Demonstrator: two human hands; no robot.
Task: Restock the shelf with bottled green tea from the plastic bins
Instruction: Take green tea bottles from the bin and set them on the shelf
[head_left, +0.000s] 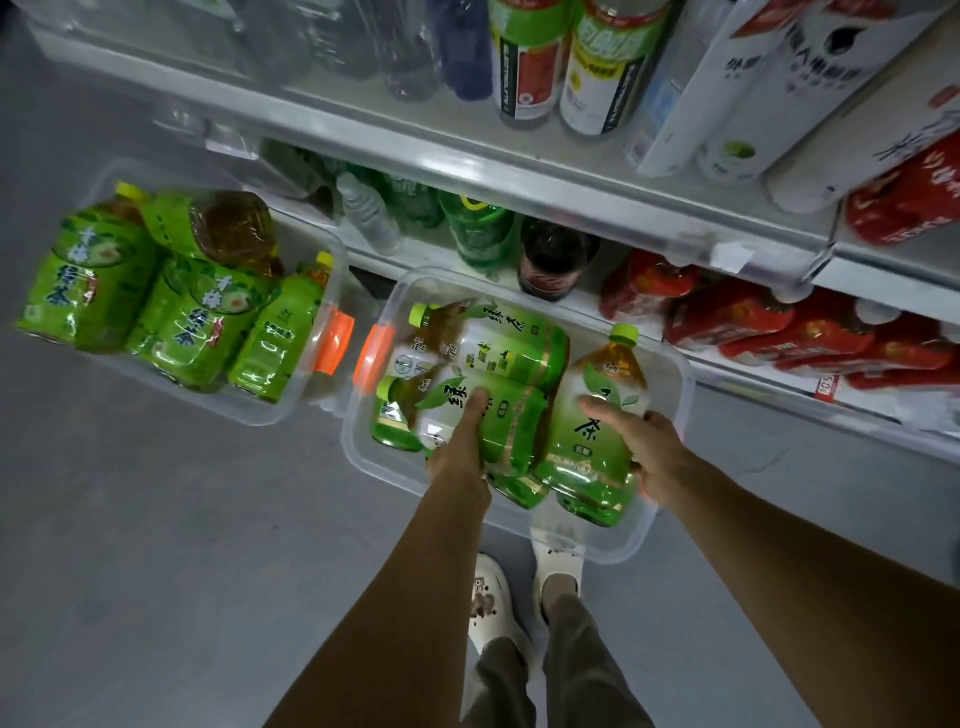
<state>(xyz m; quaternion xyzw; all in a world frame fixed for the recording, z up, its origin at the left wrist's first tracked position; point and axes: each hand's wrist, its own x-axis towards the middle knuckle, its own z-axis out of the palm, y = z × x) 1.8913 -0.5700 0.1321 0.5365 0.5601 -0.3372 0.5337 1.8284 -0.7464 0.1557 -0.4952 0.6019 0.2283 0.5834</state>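
Inside clear plastic bin (670, 364), hands grip ribbed bottles.

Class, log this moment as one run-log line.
left hand: grips lying bottle | right hand: grips tilted bottle | both in right bin

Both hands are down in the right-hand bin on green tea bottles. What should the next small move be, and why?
Probably lift both bottles out toward the shelf. The right hand already wraps the bottle on the right, and the left hand lies on a bottle on its side in the clear bin, though how firmly it grips is unclear.
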